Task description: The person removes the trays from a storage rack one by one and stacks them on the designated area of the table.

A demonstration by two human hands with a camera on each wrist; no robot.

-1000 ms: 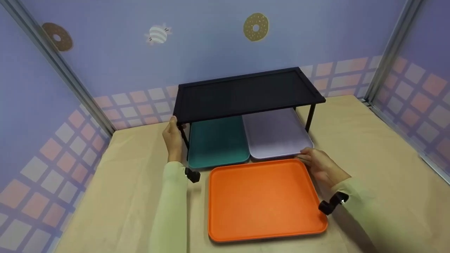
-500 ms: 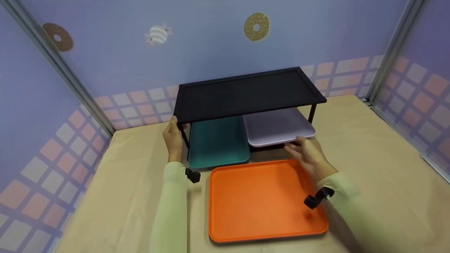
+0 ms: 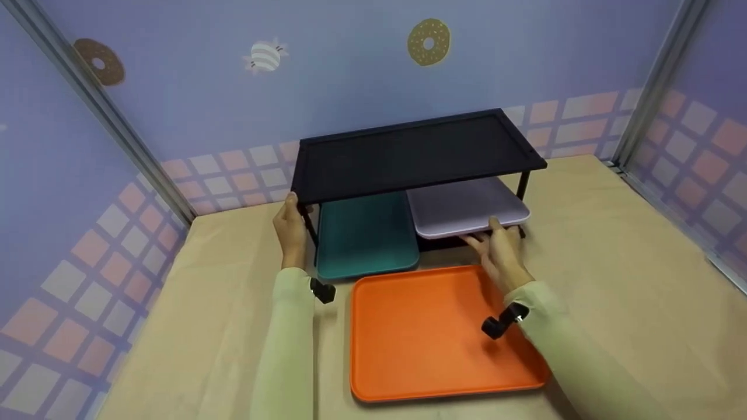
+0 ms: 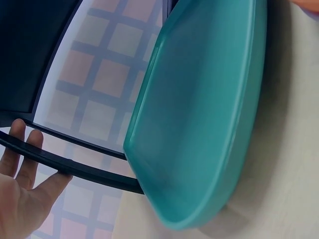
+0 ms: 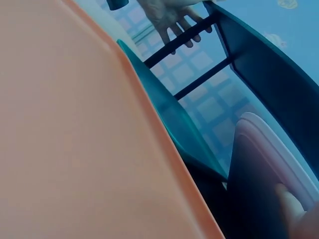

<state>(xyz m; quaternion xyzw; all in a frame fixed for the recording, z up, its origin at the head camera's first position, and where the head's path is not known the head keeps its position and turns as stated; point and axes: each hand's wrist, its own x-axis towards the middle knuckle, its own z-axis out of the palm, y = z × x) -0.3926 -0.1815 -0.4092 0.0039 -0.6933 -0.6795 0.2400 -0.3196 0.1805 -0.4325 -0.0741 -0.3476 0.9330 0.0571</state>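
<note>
A black rack point(image 3: 408, 154) stands on legs near the back wall. The left hand point(image 3: 289, 230) grips its front left corner and leg; in the left wrist view the hand point(image 4: 27, 184) has its fingers around the black leg point(image 4: 89, 172). Beneath the rack, a lilac tray point(image 3: 467, 207) is held by its front edge in the right hand point(image 3: 499, 254), thumb on top and fingers below, with its front raised. Beside it on the left lies a teal tray point(image 3: 367, 239). The right wrist view shows the lilac tray point(image 5: 271, 144) tilted under the rack point(image 5: 269, 64).
An orange tray point(image 3: 443, 332) lies in front of the rack, under the right wrist. Patterned walls with metal corner posts enclose the cloth-covered table point(image 3: 227, 326) at the back and both sides.
The lilac tray's front edge has risen and moved back. The right hand has shifted left, from the tray's right corner to its front edge, fingers now under it. The left hand keeps its grip.
</note>
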